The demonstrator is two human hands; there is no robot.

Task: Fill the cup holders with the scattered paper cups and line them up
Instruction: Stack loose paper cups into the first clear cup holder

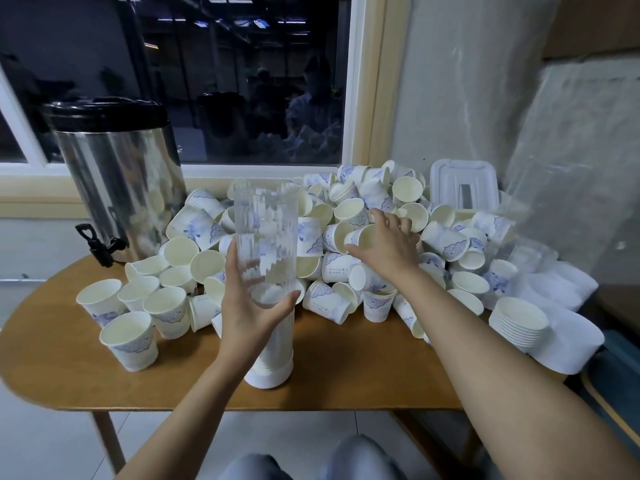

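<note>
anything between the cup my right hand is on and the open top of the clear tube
Nothing visible does. The right hand grips a white paper cup on the pile, beside the tall clear plastic tube. Its open top is uncovered; the left hand holds it lower down.

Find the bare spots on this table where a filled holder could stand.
Bare brown wooden table shows along the front edge right of the clear plastic tube holder, and at the front-left corner before the upright white paper cups. The heap of tipped paper cups crowds the back and right.
</note>
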